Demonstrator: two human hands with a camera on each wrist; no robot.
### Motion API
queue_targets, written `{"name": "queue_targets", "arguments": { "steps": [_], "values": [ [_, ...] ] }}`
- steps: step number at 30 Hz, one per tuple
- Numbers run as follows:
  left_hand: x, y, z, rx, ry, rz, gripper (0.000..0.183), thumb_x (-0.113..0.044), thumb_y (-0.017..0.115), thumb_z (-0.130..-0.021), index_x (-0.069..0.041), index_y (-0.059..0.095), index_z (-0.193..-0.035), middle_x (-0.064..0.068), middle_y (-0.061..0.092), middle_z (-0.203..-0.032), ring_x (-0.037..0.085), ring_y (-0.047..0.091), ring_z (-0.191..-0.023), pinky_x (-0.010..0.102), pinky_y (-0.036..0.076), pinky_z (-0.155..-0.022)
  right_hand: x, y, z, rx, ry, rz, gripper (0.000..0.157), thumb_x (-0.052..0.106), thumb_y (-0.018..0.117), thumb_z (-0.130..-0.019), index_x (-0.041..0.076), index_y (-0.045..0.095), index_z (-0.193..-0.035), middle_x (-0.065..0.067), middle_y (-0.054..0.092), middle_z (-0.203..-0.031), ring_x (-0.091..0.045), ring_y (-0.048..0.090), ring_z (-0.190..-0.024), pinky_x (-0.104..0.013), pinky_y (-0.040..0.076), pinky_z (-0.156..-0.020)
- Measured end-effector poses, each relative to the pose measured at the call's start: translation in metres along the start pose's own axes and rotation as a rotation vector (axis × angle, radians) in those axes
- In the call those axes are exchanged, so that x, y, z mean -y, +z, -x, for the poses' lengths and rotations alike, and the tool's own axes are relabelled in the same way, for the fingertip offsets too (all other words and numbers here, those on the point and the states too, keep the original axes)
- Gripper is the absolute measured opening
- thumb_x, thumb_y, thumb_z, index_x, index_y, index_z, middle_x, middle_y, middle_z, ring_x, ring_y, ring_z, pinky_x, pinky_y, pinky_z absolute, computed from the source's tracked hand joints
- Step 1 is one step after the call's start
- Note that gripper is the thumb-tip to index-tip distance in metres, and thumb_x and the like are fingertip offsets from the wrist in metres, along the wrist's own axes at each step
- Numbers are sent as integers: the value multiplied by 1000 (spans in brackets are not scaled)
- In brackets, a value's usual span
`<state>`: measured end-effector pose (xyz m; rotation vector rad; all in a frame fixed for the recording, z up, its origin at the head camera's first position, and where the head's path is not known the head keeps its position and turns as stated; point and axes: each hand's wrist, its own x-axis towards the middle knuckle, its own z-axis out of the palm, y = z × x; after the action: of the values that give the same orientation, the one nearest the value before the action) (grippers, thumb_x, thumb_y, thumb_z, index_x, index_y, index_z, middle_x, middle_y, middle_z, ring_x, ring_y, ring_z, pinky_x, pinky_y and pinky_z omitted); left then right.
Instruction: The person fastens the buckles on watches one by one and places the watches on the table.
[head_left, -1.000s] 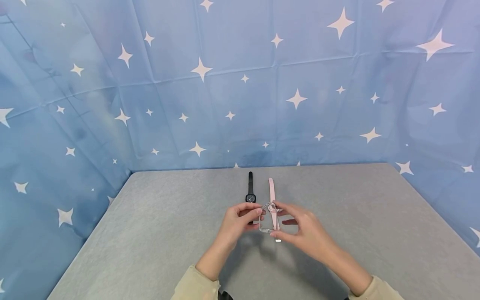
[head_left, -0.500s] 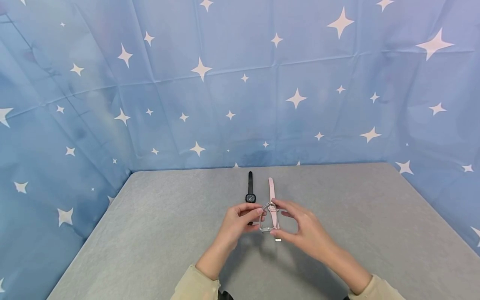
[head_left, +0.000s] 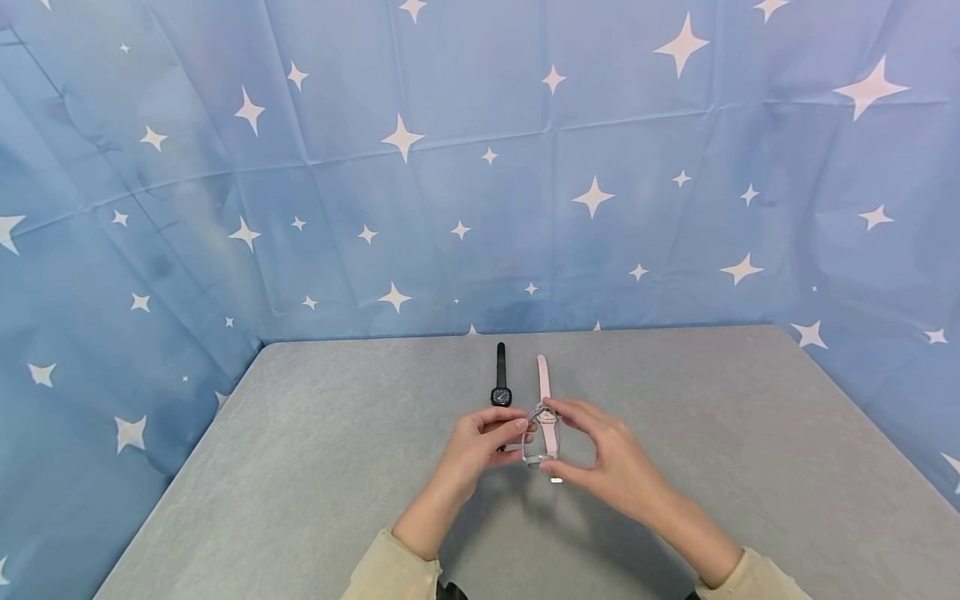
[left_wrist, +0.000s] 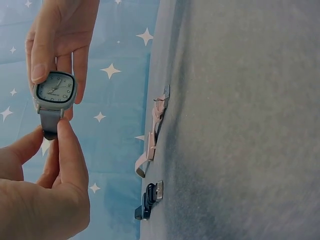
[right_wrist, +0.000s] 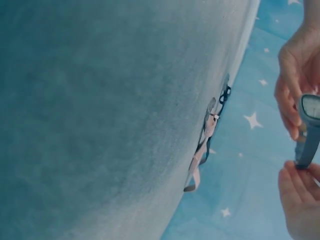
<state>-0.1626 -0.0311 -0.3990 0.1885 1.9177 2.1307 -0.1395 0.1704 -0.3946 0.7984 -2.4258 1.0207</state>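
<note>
A grey wristwatch [head_left: 534, 459] is held up between both hands over the table, its strap forming a loop. My left hand [head_left: 463, 450] pinches the near left side of it, and my right hand [head_left: 611, 450] has it between thumb and forefinger. The rounded-square pale dial [left_wrist: 55, 90] shows in the left wrist view, with fingertips right at its rim and on the strap [left_wrist: 49, 120] below. Part of the watch is cut off at the right edge of the right wrist view. Beyond the hands lie a black watch [head_left: 501, 397], partly hidden by my left hand, and a pink watch [head_left: 543, 379].
The grey table [head_left: 360, 417] stretches to both sides and in front. A blue curtain [head_left: 480, 183] with white stars hangs along its far edge and round the sides. The pink and black watches lie side by side, straps pointing away.
The grey watch has turned slightly and shifted a little to the right between the fingers. Both hands stay almost in place; the black and pink watches have not moved.
</note>
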Motion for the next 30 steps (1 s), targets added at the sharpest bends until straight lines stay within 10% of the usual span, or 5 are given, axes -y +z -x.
{"name": "queue_targets", "arguments": {
  "steps": [30],
  "values": [
    [0,2,-1,66,21,61,33,-11,64,-89,4,60,-118,20,65,-114,12,66,-90,33,55,-80,-8,-6,-5,-86,12,54,68,24,84,-69,14,55,-130,-2,60,-125,-19,63,-104,-37,52,-86]
  ]
}}
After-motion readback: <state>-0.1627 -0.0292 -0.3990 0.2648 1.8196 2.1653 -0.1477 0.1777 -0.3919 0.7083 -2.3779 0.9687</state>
